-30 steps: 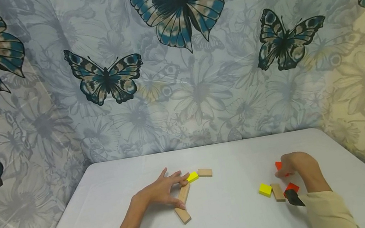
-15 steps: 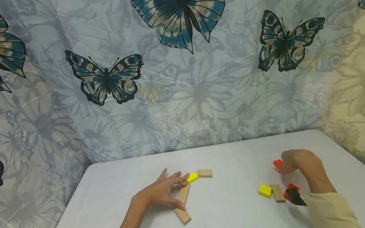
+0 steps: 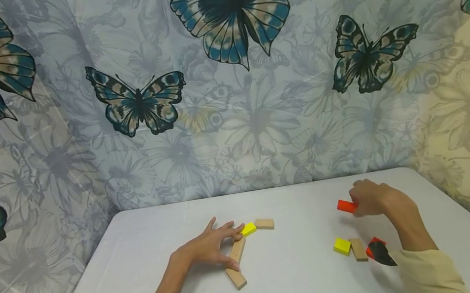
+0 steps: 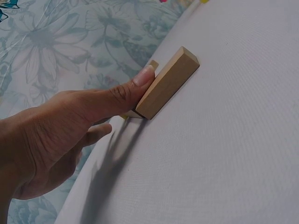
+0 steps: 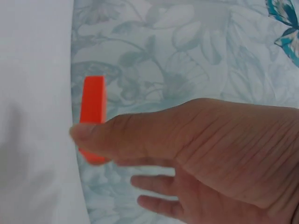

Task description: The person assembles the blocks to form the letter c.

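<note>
On the white table, my left hand spans a bent line of small blocks with its fingers spread. Its thumb touches a wooden block at the near end, beside a second wooden block. The fingertips rest at the yellow block, and a further wooden block continues the line to the right. My right hand pinches a red block between thumb and fingers, above the table at the back right. In the right wrist view the block stands upright, its lower part behind the thumb.
Below my right hand lie a yellow block, a wooden block and a red block, which the black wrist strap partly hides. A butterfly-patterned cloth hangs behind the table.
My right hand has moved back and up with the red block, which now shows further left and flatter. My left hand and the line of blocks stay in place.
</note>
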Demonstrator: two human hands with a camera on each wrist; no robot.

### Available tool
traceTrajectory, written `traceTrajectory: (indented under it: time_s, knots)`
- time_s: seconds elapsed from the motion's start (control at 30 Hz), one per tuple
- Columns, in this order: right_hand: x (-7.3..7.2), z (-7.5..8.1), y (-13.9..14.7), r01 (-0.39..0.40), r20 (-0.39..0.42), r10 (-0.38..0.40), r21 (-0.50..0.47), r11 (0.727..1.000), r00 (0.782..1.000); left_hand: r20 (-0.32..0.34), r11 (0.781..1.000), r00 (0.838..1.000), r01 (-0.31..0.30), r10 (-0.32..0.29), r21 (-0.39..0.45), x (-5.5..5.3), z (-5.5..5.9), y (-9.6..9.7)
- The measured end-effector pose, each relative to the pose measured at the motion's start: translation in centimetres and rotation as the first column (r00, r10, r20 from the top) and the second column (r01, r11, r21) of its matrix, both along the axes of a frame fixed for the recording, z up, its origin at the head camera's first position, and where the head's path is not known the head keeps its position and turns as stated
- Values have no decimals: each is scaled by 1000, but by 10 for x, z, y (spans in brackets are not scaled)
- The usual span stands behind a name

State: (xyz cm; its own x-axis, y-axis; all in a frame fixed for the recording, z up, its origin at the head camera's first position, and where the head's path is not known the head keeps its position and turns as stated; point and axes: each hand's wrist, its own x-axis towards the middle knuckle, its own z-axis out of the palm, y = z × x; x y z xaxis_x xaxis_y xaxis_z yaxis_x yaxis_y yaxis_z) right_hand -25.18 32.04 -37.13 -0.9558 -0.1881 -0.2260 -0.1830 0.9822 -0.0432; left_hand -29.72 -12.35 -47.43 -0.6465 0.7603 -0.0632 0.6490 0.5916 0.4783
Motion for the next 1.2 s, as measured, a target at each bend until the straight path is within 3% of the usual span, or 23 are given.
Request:
traceTrajectory:
  time_s: [0.1, 0.27, 0.5, 0.97, 1.07, 1.2]
  knots:
    - [-1, 0, -5, -97, -116, 99, 15, 995, 988, 3, 1000, 1000, -1, 1, 3, 1, 1, 0]
    - [-1, -5, -16, -162, -226, 160, 10, 987, 961, 13, 1000, 1000, -3, 3, 2, 1, 2, 0]
    - [-4, -12, -30, -189, -292, 182, 3, 982, 939, 7, 1000, 1000, -6, 6, -5, 1, 2, 1]
    - [-18, -36, -74, -290, -420, 268, 14, 957, 867, 6, 1000, 1000, -14, 14, -5, 1, 3, 1]
    - [-20, -41, -81, -303, -428, 278, 10, 953, 860, 1, 1000, 1000, -12, 12, -8, 1, 3, 1]
    - [-21, -46, -89, -301, -403, 278, 6, 954, 872, -5, 1000, 1000, -14, 14, -9, 2, 4, 2]
